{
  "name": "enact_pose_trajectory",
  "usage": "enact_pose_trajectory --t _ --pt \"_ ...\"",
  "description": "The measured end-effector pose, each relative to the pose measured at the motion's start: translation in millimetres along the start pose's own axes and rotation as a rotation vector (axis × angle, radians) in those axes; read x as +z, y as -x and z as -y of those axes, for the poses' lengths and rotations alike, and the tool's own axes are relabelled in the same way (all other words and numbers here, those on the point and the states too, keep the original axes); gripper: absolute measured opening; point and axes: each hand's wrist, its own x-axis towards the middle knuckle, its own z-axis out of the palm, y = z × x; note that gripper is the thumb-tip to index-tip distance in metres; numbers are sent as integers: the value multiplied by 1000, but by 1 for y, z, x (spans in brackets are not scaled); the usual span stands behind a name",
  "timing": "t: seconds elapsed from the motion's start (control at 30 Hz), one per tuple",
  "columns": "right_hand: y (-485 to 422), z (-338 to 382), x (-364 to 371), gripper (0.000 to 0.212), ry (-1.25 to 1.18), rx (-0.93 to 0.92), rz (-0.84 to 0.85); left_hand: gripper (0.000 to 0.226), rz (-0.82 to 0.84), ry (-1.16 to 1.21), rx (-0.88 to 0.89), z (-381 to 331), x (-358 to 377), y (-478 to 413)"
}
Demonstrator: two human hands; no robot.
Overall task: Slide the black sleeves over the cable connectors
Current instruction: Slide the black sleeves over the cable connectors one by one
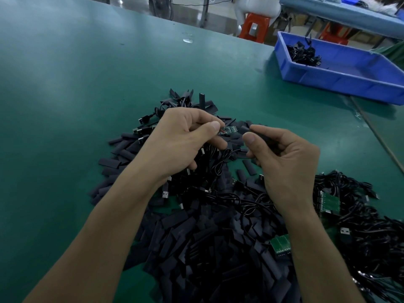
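My left hand (183, 138) pinches a small green circuit-board connector (228, 130) between thumb and forefinger, and its other fingers curl round a bundle of black USB cables (209, 162). My right hand (282, 156) pinches a black sleeve (244, 129) just right of the connector; its open end faces the board tip, a small gap apart. A large heap of flat black sleeves (207, 248) lies on the green table below both hands.
A blue plastic bin (341, 77) with a few black cables stands at the back right. A tangle of black cables with green boards (330, 202) lies at the right. Behind the table are an orange stool (254, 27) and a seated person.
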Motion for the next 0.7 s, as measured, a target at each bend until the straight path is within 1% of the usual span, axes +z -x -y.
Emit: enact_pose_trajectory --t 0.2,0.4,0.7 --pt "0 2 -1 16 10 -16 38 14 9 4 -14 -2 1 1" --pt "1 1 -1 21 0 3 40 15 37 29 -27 -3 1 2" --pt "-8 1 -11 20 -38 -7 268 16 108 25 -30 -1 -5 1"
